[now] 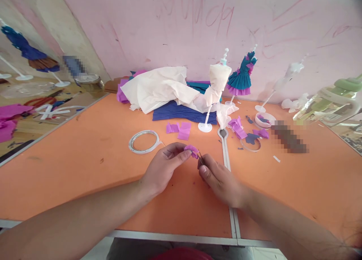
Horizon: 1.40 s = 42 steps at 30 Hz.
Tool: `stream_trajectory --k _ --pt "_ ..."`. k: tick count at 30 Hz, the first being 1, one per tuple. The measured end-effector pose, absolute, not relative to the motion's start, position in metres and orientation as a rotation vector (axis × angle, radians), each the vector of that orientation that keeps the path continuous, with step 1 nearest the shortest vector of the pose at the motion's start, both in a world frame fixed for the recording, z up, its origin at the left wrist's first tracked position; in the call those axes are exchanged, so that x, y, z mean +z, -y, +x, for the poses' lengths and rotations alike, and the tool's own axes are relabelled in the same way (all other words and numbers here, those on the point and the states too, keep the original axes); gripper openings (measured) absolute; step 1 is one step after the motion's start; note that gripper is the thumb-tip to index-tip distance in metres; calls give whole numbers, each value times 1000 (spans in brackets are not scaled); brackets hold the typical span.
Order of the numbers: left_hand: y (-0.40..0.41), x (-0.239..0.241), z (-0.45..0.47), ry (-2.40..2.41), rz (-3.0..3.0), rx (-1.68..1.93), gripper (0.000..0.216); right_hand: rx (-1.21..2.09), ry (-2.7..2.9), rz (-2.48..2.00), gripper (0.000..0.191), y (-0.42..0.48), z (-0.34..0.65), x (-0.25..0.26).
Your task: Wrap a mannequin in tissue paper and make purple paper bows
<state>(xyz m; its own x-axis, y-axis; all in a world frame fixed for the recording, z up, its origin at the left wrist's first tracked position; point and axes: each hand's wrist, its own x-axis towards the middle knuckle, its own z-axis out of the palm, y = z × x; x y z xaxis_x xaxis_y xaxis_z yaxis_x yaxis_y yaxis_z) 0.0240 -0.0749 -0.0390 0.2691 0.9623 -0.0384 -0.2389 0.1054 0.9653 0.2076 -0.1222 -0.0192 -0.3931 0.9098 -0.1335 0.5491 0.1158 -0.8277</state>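
Pinching a small gathered piece of purple crepe paper [192, 150], the left hand [164, 168] is seen closed around it with thumb and forefinger, just above the orange tabletop [85, 165]. The right hand [219, 180] is closed on a thin dark metal tool [200, 157], whose tip is held against the right edge of the paper; whether it is tweezers or a needle cannot be told. Both hands are kept near the middle of the table, almost touching.

Just beyond the left hand, a white ring-shaped tape roll [144, 142] is laid flat, and two flat purple paper scraps [179, 130] are seen to its right. Farther back, a small white mannequin stand wrapped in cream paper [214, 90] is set upright, with a heap of white, blue and purple crepe sheets [164, 92] piled to its left against the pink wall [181, 26]. To the right of it, a second mannequin dressed in a teal and purple paper dress [241, 77] is placed. More purple and blue offcuts [244, 131] are scattered on the right.
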Motion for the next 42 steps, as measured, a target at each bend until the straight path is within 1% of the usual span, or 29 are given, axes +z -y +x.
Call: stream_trajectory --k 9,32,38,42 --pt "78 -38 25 -871 1199 949 15 1183 1965 -1397 32 122 207 -19" --pt "78 -40 26 -859 1100 975 17 1283 1915 -1362 29 121 207 -20" --pt "76 -39 24 -855 1105 969 16 1234 1963 -1376 29 120 208 -19" --pt "70 -38 20 -814 1107 950 16 1157 1989 -1444 34 120 211 -13"
